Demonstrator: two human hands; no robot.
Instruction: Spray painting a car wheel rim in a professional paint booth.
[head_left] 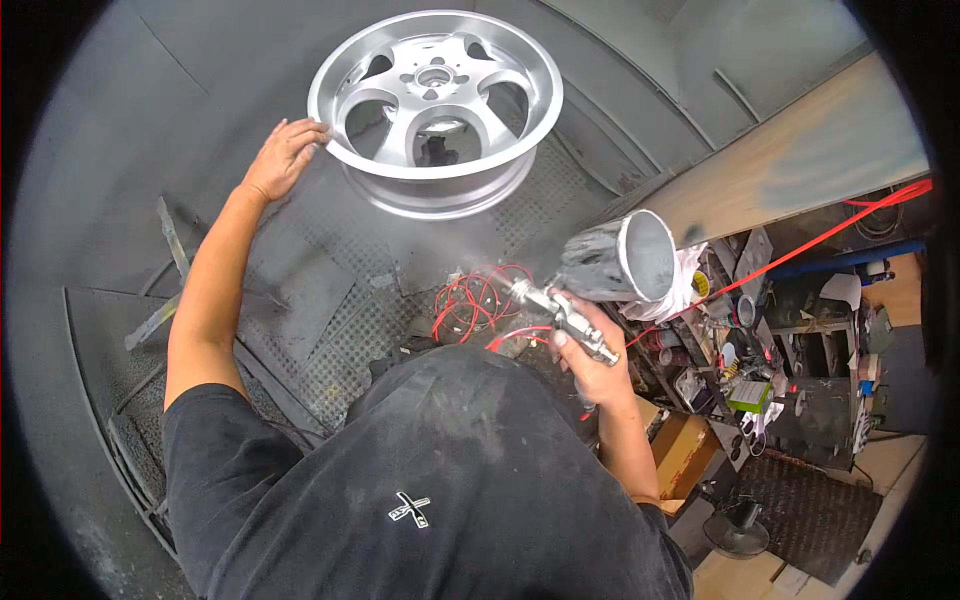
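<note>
Left hand (283, 157) rests open-fingered on the far rim (435, 105), touching its left edge. Right hand (590, 360) grips the spray gun (600, 275), nearer and to the right. Risk: overspray hitting those fingers, or a nudge smudging wet paint.

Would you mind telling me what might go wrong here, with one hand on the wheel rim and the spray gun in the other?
1. The left hand rests on the edge of the silver wheel rim; if the coating is wet, fingers could mark it.
2. The spray gun in the right hand carries an open-topped cup tilted sideways; paint could spill.
3. Red hoses coil on the floor near the gun and might snag.
</note>
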